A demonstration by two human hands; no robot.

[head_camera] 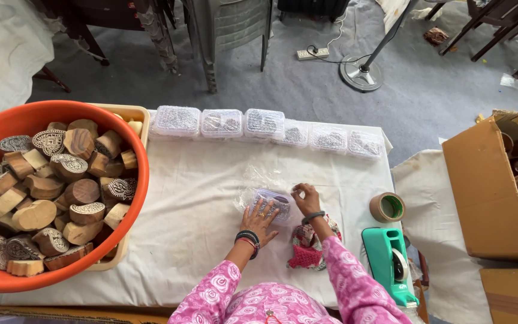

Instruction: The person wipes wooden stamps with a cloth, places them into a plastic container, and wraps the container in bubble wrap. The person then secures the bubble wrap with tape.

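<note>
**Both hands closing on the wrapped block**

The white cloth (pixel 199 204) is covering the table, and the wrapped block (pixel 273 203) is lying near its middle, long axis running left to right. The left hand (pixel 261 217) is pressing flat on its near left end, fingers spread. The right hand (pixel 306 198) is pinching the plastic wrap at its right end.
</note>
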